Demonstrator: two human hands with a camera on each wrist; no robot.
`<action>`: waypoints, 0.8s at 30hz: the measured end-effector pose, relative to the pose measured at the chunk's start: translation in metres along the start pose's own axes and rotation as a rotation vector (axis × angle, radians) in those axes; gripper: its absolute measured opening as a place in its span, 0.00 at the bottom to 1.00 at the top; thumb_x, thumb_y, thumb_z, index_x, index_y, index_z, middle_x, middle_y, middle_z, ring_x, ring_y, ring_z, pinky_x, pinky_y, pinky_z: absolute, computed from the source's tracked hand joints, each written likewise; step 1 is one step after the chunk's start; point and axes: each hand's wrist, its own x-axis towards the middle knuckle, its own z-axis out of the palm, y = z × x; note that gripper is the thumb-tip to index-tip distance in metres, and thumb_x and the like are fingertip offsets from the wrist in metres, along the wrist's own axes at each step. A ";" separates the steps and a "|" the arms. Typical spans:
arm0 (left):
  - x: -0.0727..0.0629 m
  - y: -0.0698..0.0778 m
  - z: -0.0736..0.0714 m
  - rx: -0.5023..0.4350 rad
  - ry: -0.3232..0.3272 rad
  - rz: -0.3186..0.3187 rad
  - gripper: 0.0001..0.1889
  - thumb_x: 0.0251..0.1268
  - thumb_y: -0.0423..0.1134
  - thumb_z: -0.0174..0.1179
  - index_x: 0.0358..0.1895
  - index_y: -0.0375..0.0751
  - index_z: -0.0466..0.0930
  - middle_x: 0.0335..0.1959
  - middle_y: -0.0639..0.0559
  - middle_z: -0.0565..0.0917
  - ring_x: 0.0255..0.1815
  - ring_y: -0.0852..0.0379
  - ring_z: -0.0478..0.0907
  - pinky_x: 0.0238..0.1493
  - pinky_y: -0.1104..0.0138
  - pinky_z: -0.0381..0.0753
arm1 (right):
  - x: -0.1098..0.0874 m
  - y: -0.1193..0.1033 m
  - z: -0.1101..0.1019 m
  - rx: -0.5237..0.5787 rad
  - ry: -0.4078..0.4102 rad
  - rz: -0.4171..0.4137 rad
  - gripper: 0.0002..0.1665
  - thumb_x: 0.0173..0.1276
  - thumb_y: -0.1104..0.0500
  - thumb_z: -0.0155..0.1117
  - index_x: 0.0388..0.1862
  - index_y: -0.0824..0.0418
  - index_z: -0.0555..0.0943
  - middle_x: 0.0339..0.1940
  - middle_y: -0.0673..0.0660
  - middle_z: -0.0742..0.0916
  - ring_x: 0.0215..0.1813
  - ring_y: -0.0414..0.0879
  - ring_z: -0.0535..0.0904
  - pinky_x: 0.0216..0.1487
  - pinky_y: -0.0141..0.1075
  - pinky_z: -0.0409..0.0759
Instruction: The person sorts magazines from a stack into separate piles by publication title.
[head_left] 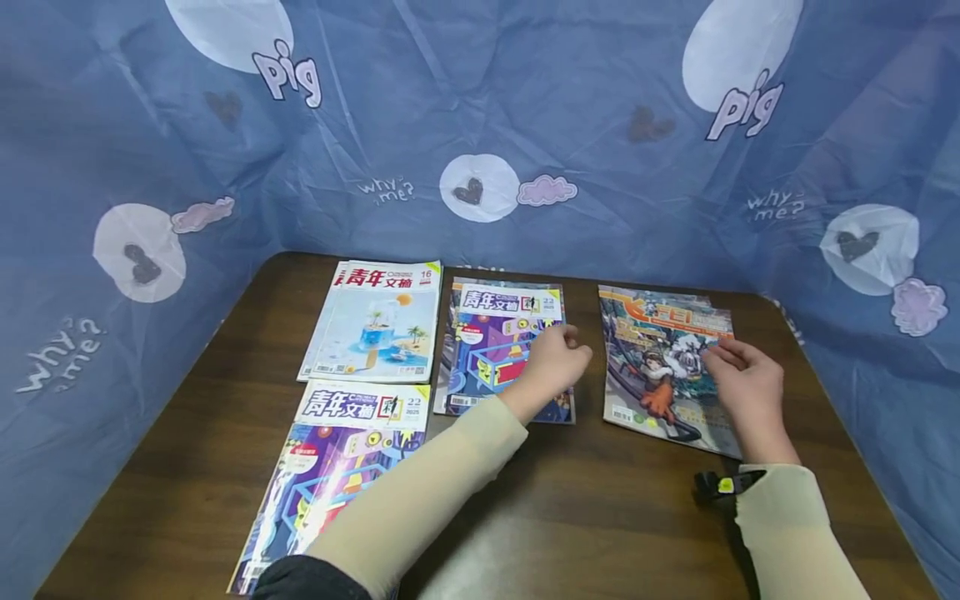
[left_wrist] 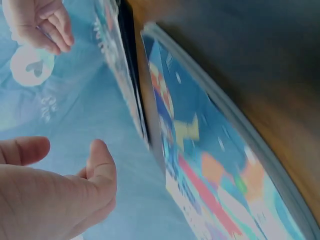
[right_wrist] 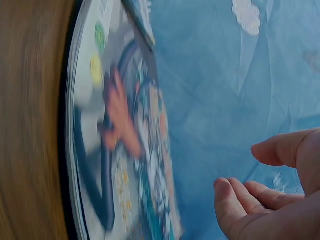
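My left hand (head_left: 553, 367) hovers over the right side of a purple-covered magazine (head_left: 491, 333), its thumb and fingers apart with nothing between them in the left wrist view. That magazine lies on another one (head_left: 446, 379), whose edges show around it. Over the right edge of a magazine with a cartoon figure on its cover (head_left: 660, 392) is my right hand (head_left: 746, 387), fingers loosely bent and holding nothing. Behind its top edge, part of another magazine (head_left: 693, 300) shows. In the right wrist view, a gap separates the right hand's fingertips (right_wrist: 223, 189) from the cover.
At the back left, a white magazine (head_left: 378, 325) with a beach picture overlaps a similar one (head_left: 318, 342). A second purple magazine (head_left: 337, 450) lies in front of these, partly under my left sleeve (head_left: 427, 500). Blue printed cloth (head_left: 420, 108) stands behind and beside the wooden table (head_left: 585, 517).
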 end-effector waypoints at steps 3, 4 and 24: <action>-0.003 -0.001 -0.013 0.003 0.009 0.011 0.26 0.67 0.32 0.57 0.68 0.28 0.73 0.47 0.42 0.80 0.35 0.56 0.70 0.39 0.64 0.74 | -0.006 -0.007 0.008 0.017 -0.029 -0.024 0.34 0.76 0.52 0.62 0.75 0.63 0.70 0.67 0.63 0.80 0.66 0.54 0.76 0.63 0.46 0.76; -0.004 -0.002 -0.016 0.001 0.011 0.010 0.27 0.67 0.32 0.58 0.69 0.28 0.72 0.47 0.42 0.80 0.35 0.56 0.71 0.39 0.64 0.75 | -0.008 -0.009 0.012 0.026 -0.042 -0.031 0.34 0.76 0.51 0.62 0.75 0.63 0.70 0.67 0.63 0.80 0.66 0.54 0.76 0.63 0.45 0.76; -0.025 -0.048 -0.106 0.049 0.243 -0.058 0.27 0.67 0.32 0.61 0.69 0.29 0.71 0.61 0.33 0.77 0.55 0.40 0.78 0.54 0.51 0.79 | -0.043 -0.040 0.083 0.139 -0.270 -0.228 0.31 0.73 0.55 0.67 0.69 0.68 0.74 0.63 0.64 0.82 0.63 0.54 0.79 0.60 0.40 0.78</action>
